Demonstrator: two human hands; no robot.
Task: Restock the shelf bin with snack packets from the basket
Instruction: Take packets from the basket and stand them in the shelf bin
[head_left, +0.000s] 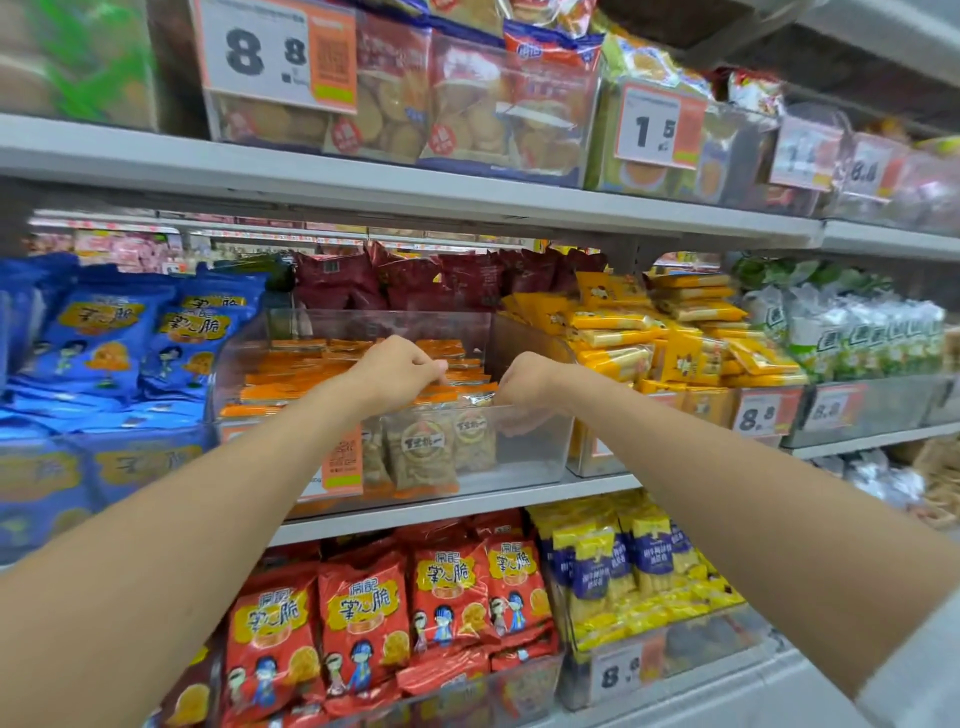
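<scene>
While snack packets (427, 453) are standing upright below them at frame centre, the left hand (399, 370) and right hand (525, 380) are pinching their tops.

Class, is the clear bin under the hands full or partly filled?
Partly filled: orange packets stack at the back of the clear bin; front right is bare.

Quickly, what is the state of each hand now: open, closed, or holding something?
Left hand: closed, pinching the tops of the snack packets in the clear bin.
Right hand: curled beside them; grip cannot be told.
</scene>
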